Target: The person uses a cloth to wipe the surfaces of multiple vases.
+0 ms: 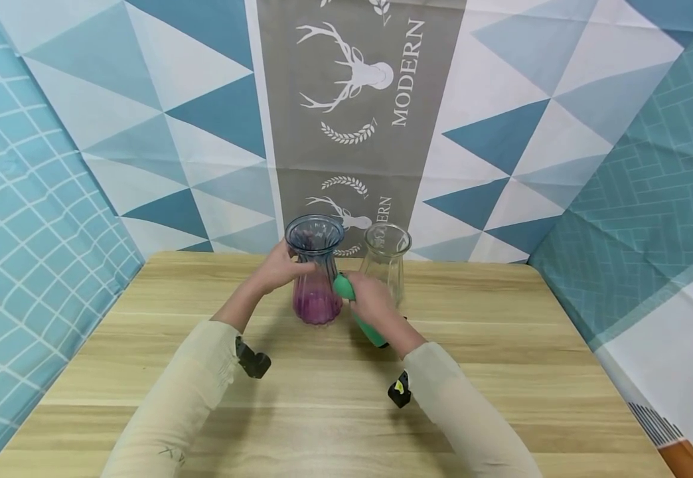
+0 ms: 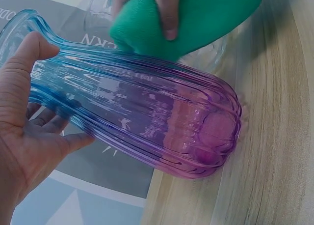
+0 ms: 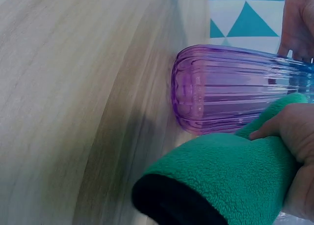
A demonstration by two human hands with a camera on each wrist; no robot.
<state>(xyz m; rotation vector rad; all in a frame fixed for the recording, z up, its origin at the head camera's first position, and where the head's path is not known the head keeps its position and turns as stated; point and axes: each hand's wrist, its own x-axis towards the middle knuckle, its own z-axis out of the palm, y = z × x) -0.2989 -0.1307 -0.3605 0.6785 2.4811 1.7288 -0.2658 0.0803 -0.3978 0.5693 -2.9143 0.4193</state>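
Observation:
A ribbed glass vase [image 1: 316, 307], blue at the neck and purple at the base, stands upright on the wooden table. My left hand [image 1: 282, 268] holds it round the neck, thumb on one side and fingers on the other. In my right hand [image 1: 373, 300] is a green fuzzy cloth [image 3: 230, 171] with a black edge, bunched and gripped. Part of the cloth lies against the vase's right side in the head view; the left wrist view shows it along the vase's upper side. Behind the right hand stands a clear glass vase [image 1: 395, 273], partly hidden by it.
The wooden table [image 1: 322, 418] reaches back to a patterned cloth backdrop [image 1: 203, 126] with triangles and deer heads, close behind both vases. Blue tiled-pattern cloth [image 1: 18, 192] hangs at the left, and more patterned cloth [image 1: 651, 219] at the right.

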